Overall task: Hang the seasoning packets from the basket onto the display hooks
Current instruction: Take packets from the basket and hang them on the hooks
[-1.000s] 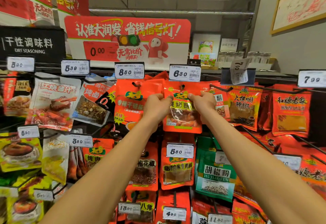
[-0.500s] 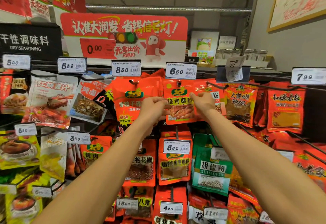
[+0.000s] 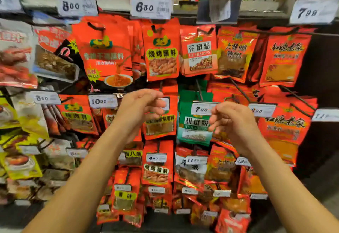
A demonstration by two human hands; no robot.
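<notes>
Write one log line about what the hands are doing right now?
left hand: empty, fingers loosely curled | right hand: same | barbecue packet: hanging on hook

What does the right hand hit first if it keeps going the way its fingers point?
The right hand has loosely curled fingers pointing left and slightly toward the rack. Going on, it would likely meet the 7.00 price tag and the green pepper packet below it. Depth is unclear.

1 head-worn camera faces a wall of hanging seasoning packets point(image 3: 161, 52) straight on and close, tilted slightly down. Price tags point(image 3: 150, 6) line the frame's top edge; both forearms rise from the bottom corners toward centre. The wide lens bends the edges.
</notes>
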